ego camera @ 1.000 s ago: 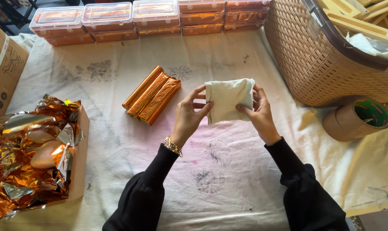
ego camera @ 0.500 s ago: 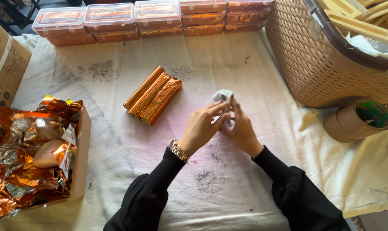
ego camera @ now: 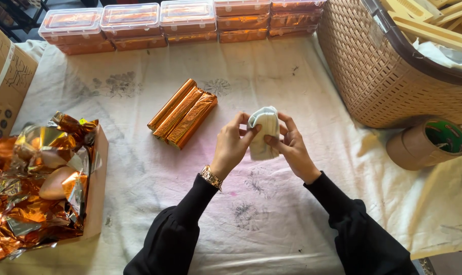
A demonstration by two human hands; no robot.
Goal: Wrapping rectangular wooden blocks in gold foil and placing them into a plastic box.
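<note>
White folded cloth (ego camera: 264, 132) above mid-bench, pinched between both hands | left hand (ego camera: 232, 146) and right hand (ego camera: 292, 147) pressing its sides | foil-wrapped bars (ego camera: 182, 119) near left | basket (ego camera: 388, 76), tape roll (ego camera: 427, 145) right | bench (ego camera: 139, 168) cloth bare near front edge

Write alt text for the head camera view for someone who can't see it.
Both hands, left hand and right hand, hold a small folded white cloth above a cloth-covered table. Three copper foil-wrapped sticks lie just left; a wicker basket and tape roll sit right.
</note>
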